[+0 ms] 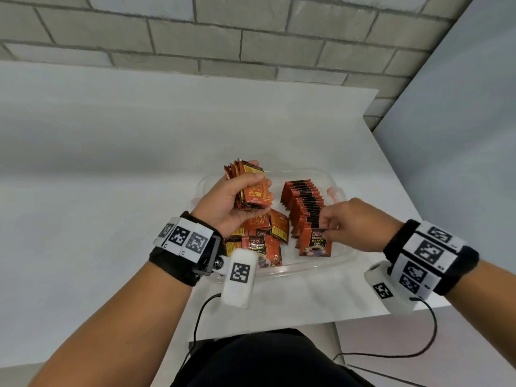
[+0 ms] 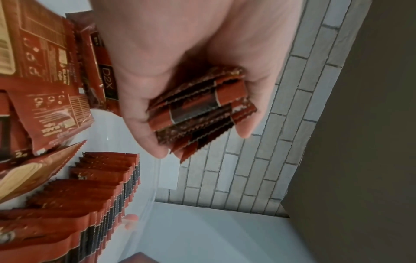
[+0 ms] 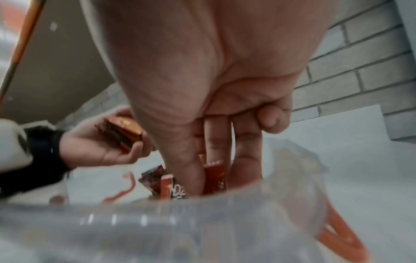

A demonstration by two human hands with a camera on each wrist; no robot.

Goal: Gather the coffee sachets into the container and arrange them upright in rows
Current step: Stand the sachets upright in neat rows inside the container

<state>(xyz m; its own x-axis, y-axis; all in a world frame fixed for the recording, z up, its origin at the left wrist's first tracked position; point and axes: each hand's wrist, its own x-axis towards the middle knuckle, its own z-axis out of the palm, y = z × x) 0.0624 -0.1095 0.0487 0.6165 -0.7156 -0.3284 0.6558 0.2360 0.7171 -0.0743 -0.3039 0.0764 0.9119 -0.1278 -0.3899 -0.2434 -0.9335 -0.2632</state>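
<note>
Nearest me, inside the clear container (image 1: pixel 346 256) on the white bench (image 1: pixel 111 191), my right hand (image 1: pixel 354 223) has its grip pinched shut on the top edge of the front sachet (image 1: pixel 315 243), which stands upright at the near end of the row of sachets (image 1: pixel 303 203). Left of that row, loose sachets (image 1: pixel 262 241) lie in a flat jumble in the container. Farther off, my left hand (image 1: pixel 237 199) is raised over the container's far left part, fingers and thumb curled tight round a stack of sachets (image 1: pixel 250 185).
</note>
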